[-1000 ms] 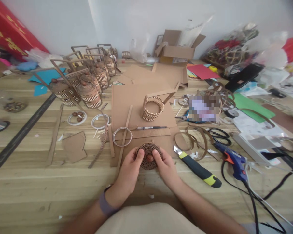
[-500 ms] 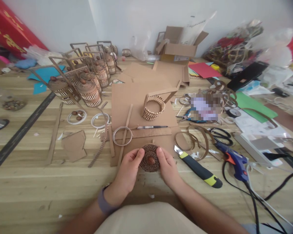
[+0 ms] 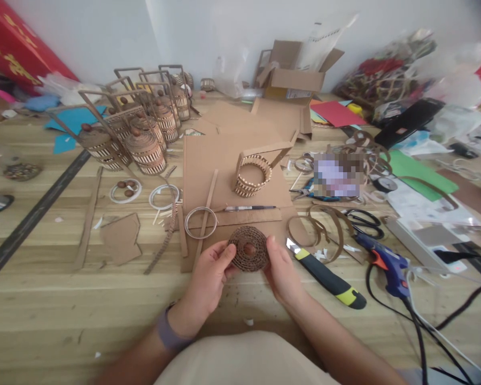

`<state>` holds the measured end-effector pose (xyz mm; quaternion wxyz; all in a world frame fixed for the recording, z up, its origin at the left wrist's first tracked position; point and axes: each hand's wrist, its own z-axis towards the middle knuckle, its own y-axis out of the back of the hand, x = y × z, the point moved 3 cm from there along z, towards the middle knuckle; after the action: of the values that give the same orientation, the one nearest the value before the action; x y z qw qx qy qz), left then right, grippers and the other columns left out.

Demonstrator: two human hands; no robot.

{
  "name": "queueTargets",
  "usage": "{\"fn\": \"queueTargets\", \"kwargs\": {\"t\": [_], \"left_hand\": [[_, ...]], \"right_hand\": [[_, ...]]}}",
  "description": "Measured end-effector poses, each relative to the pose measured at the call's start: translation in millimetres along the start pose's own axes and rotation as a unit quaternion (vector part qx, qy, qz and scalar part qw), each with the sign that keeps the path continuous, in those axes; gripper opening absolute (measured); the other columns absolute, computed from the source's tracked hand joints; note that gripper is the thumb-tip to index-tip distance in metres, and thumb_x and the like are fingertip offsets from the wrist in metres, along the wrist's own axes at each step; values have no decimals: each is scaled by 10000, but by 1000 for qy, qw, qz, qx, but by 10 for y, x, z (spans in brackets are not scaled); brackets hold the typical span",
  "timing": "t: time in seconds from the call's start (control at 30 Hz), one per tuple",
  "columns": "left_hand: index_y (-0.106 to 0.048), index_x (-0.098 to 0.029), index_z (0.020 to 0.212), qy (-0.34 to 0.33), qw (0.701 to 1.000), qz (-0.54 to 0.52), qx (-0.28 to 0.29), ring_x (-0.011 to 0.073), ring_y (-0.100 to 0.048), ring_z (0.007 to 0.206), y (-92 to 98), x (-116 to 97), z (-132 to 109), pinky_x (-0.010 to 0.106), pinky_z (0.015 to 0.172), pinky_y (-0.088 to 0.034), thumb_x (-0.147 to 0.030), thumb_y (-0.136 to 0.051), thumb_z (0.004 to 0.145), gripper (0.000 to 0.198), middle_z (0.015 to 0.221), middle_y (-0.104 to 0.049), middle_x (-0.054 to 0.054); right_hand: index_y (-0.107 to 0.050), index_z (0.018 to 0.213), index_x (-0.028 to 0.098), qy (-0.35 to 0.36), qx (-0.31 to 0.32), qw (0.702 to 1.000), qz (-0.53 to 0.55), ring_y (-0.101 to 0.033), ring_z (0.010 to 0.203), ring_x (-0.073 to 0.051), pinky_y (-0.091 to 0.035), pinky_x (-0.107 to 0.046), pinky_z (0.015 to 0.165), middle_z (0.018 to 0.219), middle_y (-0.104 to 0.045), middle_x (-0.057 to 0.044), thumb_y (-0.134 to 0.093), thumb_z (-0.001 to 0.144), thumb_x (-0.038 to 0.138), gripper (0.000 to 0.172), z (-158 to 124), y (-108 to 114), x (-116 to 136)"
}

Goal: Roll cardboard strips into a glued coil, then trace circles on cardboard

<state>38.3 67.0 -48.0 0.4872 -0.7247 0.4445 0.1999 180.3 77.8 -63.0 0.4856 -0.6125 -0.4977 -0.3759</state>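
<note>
Head view, left to right: lidded baskets [image 3: 146, 152] crowd the far left of the counter [image 3: 64, 321]. Near the middle, the left hand [image 3: 209, 275] has its grip closed on a coiled disc [image 3: 242, 262], thumb on top. Beyond it, an open basket [image 3: 244, 188] stands on cardboard [image 3: 202, 155]. The right hand [image 3: 282, 272] meets the disc's right rim; I cannot tell how closed its grip is. Rightward lie a cutter [image 3: 324, 278] and a glue gun [image 3: 395, 270].
</note>
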Motion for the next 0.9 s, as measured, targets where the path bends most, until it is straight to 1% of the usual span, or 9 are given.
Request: {"fn": "queueTargets", "kwargs": {"t": [0.1,0.17,0.3,0.4,0.53,0.6,0.7,0.77,0.9], "left_hand": [[-720,-158,869,-21,999,-23,-27,238,-729,919,17,-30,11,351,825,-596,-479,-902,620,444,927,-783,66],[-717,-158,875,-26,999,-33,-34,236,-732,909,20,-44,12,358,836,-600,-440,-911,614,431,927,-782,66],[-721,-155,843,-16,998,-42,-33,247,-737,889,21,-45,15,385,845,-606,-406,-915,602,399,877,-782,69],[-728,-150,844,-9,999,-44,-27,252,-737,884,30,-34,26,399,850,-604,-403,-905,612,387,886,-782,76],[-725,-153,847,-5,999,-42,-31,237,-737,856,48,-19,35,364,809,-604,-398,-906,612,385,867,-779,69],[-731,-153,857,-8,999,-39,-35,218,-732,844,52,-15,30,322,771,-598,-389,-910,612,384,870,-778,65],[-744,-139,882,-9,999,-32,-39,198,-724,830,49,-12,17,283,735,-583,-352,-926,597,400,891,-781,70],[-747,-134,900,-10,999,-30,-38,200,-724,838,48,-11,12,283,740,-577,-329,-937,584,417,911,-784,77],[-748,-134,896,-12,999,-27,-38,201,-722,824,56,-7,16,298,762,-569,-315,-947,568,424,894,-788,79]], "right_hand": [[-651,784,210,10,20,1000,-20,-585,683,-181,-493,-300,672,737,-678,-19,-647,815,693,484,-19,-6,9],[-629,767,205,6,32,999,-27,-567,680,-167,-480,-284,679,709,-644,-4,-677,826,637,439,-34,-17,8],[-622,788,201,6,44,999,-12,-558,705,-165,-476,-284,690,736,-635,-8,-673,832,626,431,-49,-41,3],[-623,786,202,4,53,999,1,-552,702,-161,-470,-282,683,743,-639,-11,-682,820,630,433,-40,-47,7],[-632,747,198,-4,62,998,8,-546,669,-157,-461,-279,654,713,-650,-15,-718,793,615,428,-10,-29,32],[-651,765,200,-9,61,998,12,-565,681,-161,-468,-284,667,737,-676,-20,-716,799,610,417,7,-13,46],[-682,817,203,-24,61,997,28,-618,732,-179,-493,-315,748,797,-724,-29,-735,780,612,415,23,3,60],[-696,817,197,-36,66,997,29,-642,763,-190,-499,-329,792,813,-743,-36,-761,762,599,411,23,3,67],[-731,847,188,-36,83,996,12,-662,804,-209,-513,-347,815,843,-761,-54,-733,787,611,428,4,-19,81]]}}
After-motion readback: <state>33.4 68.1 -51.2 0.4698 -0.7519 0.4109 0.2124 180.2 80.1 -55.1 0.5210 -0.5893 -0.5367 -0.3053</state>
